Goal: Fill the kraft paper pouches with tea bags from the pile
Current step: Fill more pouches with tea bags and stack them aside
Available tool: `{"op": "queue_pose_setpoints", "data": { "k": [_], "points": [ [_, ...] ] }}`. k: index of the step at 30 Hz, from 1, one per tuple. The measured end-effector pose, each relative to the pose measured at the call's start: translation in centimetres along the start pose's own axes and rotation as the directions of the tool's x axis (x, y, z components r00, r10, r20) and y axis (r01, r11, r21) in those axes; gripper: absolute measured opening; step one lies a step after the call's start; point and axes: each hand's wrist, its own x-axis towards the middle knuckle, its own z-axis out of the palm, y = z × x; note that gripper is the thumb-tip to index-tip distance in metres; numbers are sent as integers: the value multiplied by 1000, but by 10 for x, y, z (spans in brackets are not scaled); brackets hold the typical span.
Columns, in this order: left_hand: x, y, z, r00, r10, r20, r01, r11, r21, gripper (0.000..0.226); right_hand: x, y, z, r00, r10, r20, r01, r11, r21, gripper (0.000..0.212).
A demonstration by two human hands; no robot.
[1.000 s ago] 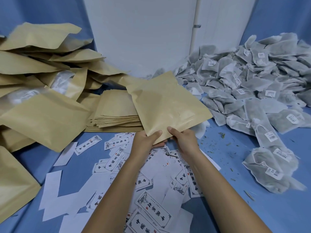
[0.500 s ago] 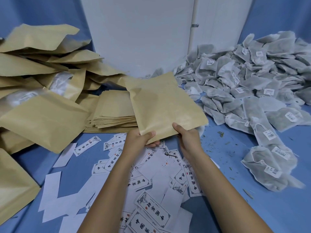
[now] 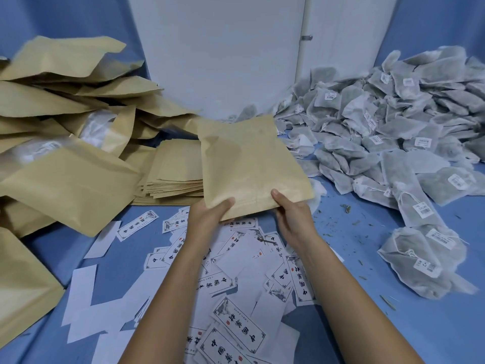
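On the surface [image 3: 433, 324], a heap of kraft pouches [image 3: 65, 185] lies left, a flat pouch stack [image 3: 178, 177] right of it, the tea bag pile [image 3: 393, 143] far right, paper labels [image 3: 236, 271] scattered in front. The left hand [image 3: 210, 214] and right hand [image 3: 294, 219] hold one pouch [image 3: 252, 166] above the labels.

Both forearms are bare along their whole visible length — wrists included. The left hand [image 3: 210, 215] and the right hand [image 3: 295, 219] are bare as well — plain skin down to the fingers [image 3: 227, 203].
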Motion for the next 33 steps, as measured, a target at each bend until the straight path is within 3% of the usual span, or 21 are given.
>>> {"op": "queue_pose_setpoints", "data": {
  "k": [4,10,15,21,25,27,30,33],
  "points": [
    [-2,1,5,999,44,-11,-43,998,54,21,4,-7,-8,990,-100,-102,91,992,-87,5],
    [5,1,0,994,108,-7,-105,978,179,16,7,-11,-12,988,-65,-142,62,998,-26,4],
    [12,-4,-5,997,75,-26,-69,983,167,11,12,-11,-18,976,-147,-163,107,967,-230,7],
    [17,-8,-7,981,191,11,-184,924,335,36,19,-12,-20,998,-33,-44,31,999,-44,11],
    [14,-2,-7,978,211,-7,-194,911,365,49,15,-8,-18,991,-118,-59,91,936,-341,26],
    [11,3,-8,980,201,-13,-187,932,310,51,9,-8,-14,988,-154,-23,132,907,-401,34],
    [8,14,-12,972,232,-26,-220,948,228,49,0,-15,-4,988,-145,52,154,951,-269,32],
    [12,33,-24,967,253,-42,-235,939,250,49,-8,-21,14,989,-123,80,135,975,-177,24]
  ]
}}
